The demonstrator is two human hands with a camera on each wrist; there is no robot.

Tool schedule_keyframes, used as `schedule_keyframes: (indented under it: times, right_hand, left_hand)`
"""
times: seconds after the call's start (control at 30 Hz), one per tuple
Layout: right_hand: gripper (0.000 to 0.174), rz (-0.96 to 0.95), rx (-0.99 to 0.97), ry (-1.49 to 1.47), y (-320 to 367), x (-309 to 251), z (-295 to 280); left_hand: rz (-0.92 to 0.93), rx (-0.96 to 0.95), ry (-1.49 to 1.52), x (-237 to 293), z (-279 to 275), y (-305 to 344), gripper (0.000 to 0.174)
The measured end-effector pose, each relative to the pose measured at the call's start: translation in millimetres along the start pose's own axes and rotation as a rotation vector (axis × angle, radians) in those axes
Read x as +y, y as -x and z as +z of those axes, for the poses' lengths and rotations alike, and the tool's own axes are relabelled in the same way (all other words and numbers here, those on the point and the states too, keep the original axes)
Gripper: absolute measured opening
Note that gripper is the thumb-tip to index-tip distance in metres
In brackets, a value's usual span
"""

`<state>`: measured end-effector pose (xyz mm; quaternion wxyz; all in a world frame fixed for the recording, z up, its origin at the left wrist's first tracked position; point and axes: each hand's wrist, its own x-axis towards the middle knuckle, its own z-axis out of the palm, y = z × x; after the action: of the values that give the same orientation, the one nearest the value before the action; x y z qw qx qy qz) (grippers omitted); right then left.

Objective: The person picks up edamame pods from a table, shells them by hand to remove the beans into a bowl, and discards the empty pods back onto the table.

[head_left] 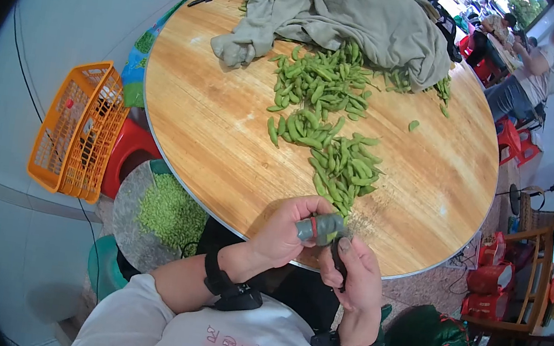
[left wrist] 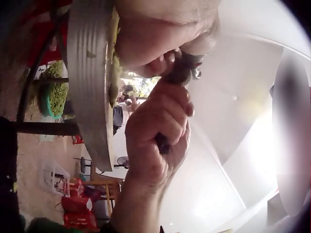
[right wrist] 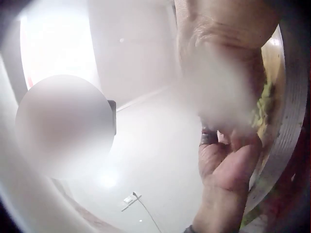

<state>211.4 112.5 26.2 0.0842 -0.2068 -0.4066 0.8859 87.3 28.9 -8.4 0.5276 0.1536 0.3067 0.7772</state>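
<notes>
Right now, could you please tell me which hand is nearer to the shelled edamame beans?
Left: the left hand is to the right of the shelled edamame beans; the right hand is farther to the right, beyond the left.

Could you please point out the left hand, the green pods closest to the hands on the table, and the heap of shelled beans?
Left hand [head_left: 283, 233]: head view, middle of the hand.
Green pods [head_left: 344, 168]: head view, middle of the nearest cluster.
Shelled beans [head_left: 171, 209]: head view, middle of the heap.
</notes>
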Motion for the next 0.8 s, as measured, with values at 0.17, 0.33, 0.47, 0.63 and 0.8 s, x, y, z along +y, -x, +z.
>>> schedule_keyframes:
  times: [0.17, 0.33, 0.47, 0.63, 0.8]
  right_hand:
    - [0.017, -0.071, 0.038, 0.183, 0.3, 4.7, -7.3]
    - [0.019, -0.101, 0.116, 0.509, 17.1, -17.2, -47.5]
    - [0.020, -0.475, 0.382, 1.069, -5.8, -11.3, -38.8]
    - [0.026, -0.389, 0.553, 1.592, -9.9, -1.6, -22.3]
    - [0.024, -0.447, 0.630, 1.658, -11.4, 5.7, -26.1]
  left_hand:
    - [0.067, 0.024, -0.188, -10.5, -4.5, -0.4, 0.009]
    - [0.023, -0.313, -0.547, 14.8, -4.7, 8.8, 0.007]
    - [0.039, -0.646, -0.954, 16.3, -1.1, 15.9, 0.006]
    - [-0.204, -0.390, -1.164, 18.9, 8.8, 19.4, 0.013]
    - [0.055, -0.040, -0.867, 15.3, 5.2, 7.9, 0.018]
